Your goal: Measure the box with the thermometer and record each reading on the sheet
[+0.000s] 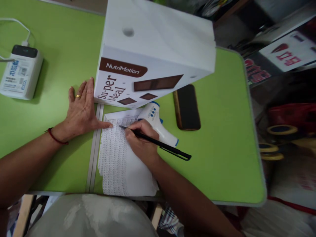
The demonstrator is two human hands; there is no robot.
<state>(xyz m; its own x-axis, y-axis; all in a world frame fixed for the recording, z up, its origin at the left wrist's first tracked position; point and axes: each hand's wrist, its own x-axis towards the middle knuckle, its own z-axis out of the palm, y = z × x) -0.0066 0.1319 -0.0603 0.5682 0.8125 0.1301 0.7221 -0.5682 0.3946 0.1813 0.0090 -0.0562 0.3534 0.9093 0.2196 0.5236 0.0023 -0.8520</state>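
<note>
My right hand [142, 140] is closed around a black pen [163, 144], its tip at the upper part of a sheet of paper [115, 161]. Dense rows of small handwriting fill the left side of the sheet, while the lower right is blank. My left hand [82, 112] lies flat on the table with fingers spread, thumb tip on the paper's upper left edge and fingertips beside the white box [158, 36] marked NutriMotion. Partly behind my right hand lies a white and blue infrared thermometer [164, 130].
A dark phone [187, 107] lies right of the box on the green table [222, 148]. At the left stands a white power bank [22, 72] with cables plugged in. A metal seam crosses the table left of the paper. Rolls of yellow tape [282, 129] are beyond the right edge.
</note>
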